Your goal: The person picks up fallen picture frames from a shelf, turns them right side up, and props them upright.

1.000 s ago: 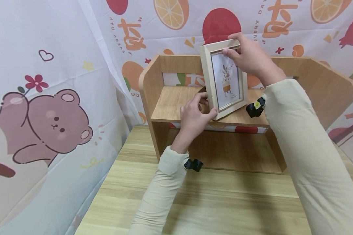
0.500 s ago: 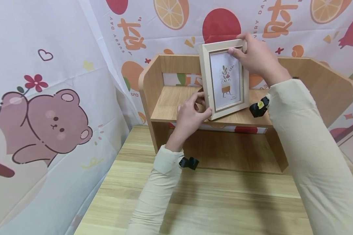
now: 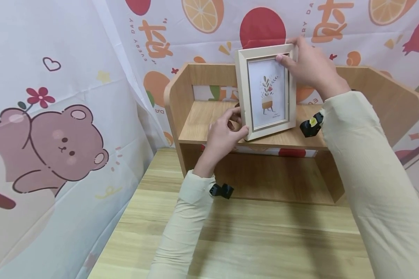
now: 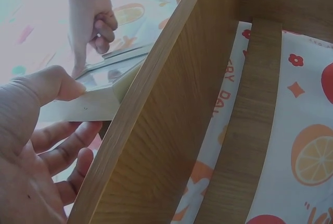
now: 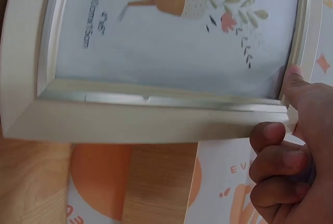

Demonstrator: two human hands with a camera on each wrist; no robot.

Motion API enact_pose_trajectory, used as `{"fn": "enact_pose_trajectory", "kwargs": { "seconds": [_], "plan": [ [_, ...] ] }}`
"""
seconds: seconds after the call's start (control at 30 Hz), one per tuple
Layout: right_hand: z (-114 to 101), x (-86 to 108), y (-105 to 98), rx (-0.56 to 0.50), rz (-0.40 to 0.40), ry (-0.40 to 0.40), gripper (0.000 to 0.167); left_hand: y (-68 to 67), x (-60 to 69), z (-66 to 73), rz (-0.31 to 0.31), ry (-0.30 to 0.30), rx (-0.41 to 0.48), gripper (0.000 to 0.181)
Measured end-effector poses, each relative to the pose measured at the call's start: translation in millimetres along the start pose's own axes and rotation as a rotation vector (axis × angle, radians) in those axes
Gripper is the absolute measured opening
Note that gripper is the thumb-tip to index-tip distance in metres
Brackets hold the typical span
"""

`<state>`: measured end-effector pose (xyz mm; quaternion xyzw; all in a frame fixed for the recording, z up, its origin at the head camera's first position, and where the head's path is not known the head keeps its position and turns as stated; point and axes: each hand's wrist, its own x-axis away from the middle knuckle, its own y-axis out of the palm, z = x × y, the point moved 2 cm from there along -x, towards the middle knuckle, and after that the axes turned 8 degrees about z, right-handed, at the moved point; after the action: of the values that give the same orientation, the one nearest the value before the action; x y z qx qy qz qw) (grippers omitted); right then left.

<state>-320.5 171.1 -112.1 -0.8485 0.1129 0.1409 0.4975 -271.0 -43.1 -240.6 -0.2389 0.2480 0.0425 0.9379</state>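
A cream picture frame with a potted-plant print stands slightly tilted on the upper board of a wooden shelf unit. My left hand pinches its lower left edge; in the left wrist view the thumb lies on the front and the fingers are behind. At the upper right corner, my right hand grips the frame with its thumb on the front. The right wrist view shows that hand at the corner, its other fingers curled below the frame's side. The back of the frame is mostly hidden.
The shelf unit's lower compartment lies below the frame. Its side panels rise left and right. The unit stands on a wood-grain table, against a fruit-print cloth. A bear-print cloth hangs at the left.
The picture frame has turned to face forward more squarely, its lower left corner shifting slightly left. My left hand has moved a little left, my right hand a little right; both keep their hold.
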Motion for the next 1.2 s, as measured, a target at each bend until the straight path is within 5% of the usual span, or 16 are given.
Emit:
{"fn": "enact_pose_trajectory", "kwargs": {
  "seconds": [0.87, 1.2],
  "plan": [
    [16, 5.3, -4, -0.045, 0.042, -0.005, 0.066, -6.0, -3.3, -8.4, -0.035, -0.099, 0.135, 0.047],
    [20, 12.3, -5, -0.083, 0.041, -0.015, 0.064, -8.0, -2.9, -9.6, -0.003, -0.073, 0.170, 0.045]
  ]
}}
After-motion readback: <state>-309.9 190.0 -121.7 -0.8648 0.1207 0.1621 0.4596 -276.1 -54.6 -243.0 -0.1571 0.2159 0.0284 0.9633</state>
